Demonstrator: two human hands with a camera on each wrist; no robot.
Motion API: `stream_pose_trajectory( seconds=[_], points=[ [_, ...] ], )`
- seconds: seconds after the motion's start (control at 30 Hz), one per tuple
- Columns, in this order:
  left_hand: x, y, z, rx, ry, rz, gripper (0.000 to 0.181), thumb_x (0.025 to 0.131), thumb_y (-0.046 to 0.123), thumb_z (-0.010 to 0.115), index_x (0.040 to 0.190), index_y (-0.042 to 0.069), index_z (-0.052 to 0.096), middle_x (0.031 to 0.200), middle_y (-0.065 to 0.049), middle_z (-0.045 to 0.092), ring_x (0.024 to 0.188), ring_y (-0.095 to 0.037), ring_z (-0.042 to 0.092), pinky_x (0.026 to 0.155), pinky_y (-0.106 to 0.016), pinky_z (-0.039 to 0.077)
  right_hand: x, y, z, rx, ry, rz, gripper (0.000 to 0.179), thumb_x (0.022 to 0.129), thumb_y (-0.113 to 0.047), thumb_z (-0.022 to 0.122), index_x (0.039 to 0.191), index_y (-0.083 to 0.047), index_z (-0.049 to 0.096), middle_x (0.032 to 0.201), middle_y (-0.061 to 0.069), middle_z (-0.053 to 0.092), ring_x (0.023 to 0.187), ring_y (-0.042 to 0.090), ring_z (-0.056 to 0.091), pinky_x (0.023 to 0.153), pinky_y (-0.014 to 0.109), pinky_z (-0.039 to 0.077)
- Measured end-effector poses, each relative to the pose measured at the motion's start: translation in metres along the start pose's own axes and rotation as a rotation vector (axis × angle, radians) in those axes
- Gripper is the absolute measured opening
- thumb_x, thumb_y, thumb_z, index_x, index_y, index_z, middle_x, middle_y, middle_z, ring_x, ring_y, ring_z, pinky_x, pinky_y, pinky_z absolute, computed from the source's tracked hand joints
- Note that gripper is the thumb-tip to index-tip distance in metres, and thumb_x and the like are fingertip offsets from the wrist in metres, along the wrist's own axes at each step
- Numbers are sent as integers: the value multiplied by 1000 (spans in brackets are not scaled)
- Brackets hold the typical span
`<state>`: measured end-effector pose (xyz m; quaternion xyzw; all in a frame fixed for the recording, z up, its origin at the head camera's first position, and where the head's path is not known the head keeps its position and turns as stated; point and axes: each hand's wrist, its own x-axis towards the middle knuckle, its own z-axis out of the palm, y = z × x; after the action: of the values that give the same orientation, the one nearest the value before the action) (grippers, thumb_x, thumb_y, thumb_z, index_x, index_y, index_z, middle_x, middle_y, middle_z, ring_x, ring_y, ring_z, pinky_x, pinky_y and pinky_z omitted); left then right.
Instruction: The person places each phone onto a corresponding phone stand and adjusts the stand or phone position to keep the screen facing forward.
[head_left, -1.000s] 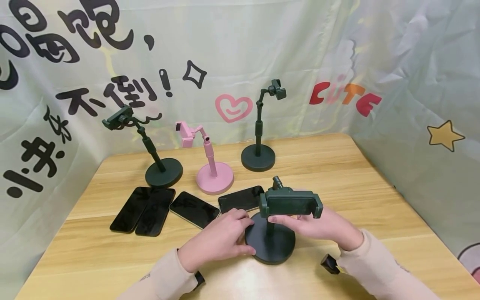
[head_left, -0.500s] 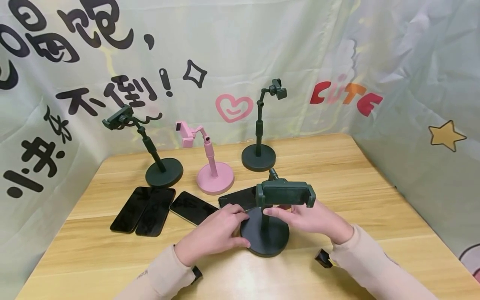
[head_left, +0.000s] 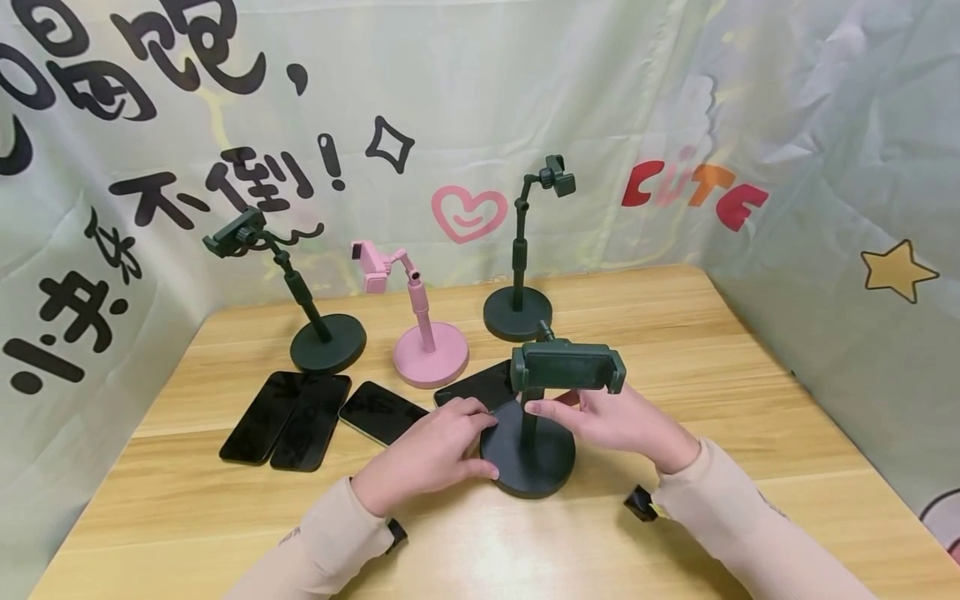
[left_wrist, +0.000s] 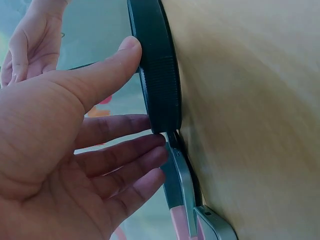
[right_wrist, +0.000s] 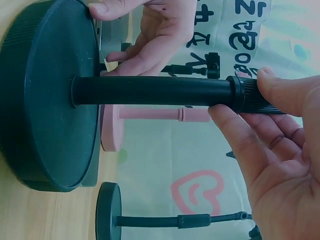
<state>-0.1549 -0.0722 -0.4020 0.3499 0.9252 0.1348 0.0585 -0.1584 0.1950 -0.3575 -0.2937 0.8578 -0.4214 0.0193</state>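
A dark green phone stand (head_left: 527, 471) with a round base stands in front of me, its phone clamp (head_left: 567, 367) facing me. My right hand (head_left: 618, 421) grips its pole; in the right wrist view, thumb and fingers are around the ribbed collar (right_wrist: 255, 95). At the base's left side is my left hand (head_left: 427, 454), its thumb and fingers spread along the rim. The left wrist view has its thumb (left_wrist: 131, 45) against the base edge (left_wrist: 160, 85), with the other fingers loosely extended. A black phone (head_left: 480, 385) lies behind the base, partly hidden by it.
Farther back stand two more dark green phone stands (head_left: 327, 346) and a pink one (head_left: 431, 354) between them. More black phones (head_left: 311, 421) lie at left, two side by side, another (head_left: 378, 412) near my left hand. A printed cloth (head_left: 600, 100) hangs behind the table.
Both hands have moved the dark green stand away from me and slightly left, closer to the phone behind it, which its base now overlaps more. The other stands stay put.
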Motion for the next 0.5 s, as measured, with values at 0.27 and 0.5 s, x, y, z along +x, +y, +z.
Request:
stream_pose_trajectory(
  seconds=[0.27, 0.5],
  points=[
    [3, -3, -1, -6, 6, -6, 67, 89, 47, 87, 139, 5, 71, 135, -8, 68, 122, -22, 63, 108, -39, 57, 3, 1, -3, -14, -9, 22, 36, 102, -29, 76, 136, -17, 69, 129, 5, 72, 101, 16, 75, 77, 31, 61],
    [4, -5, 0, -22, 10, -10, 66, 90, 44, 88, 139, 4, 70, 134, -9, 68, 123, -22, 63, 109, -39, 57, 6, 2, -4, -6, -16, 50, 37, 101, -30, 77, 136, -21, 69, 130, 6, 70, 95, 20, 74, 71, 32, 59]
  ],
)
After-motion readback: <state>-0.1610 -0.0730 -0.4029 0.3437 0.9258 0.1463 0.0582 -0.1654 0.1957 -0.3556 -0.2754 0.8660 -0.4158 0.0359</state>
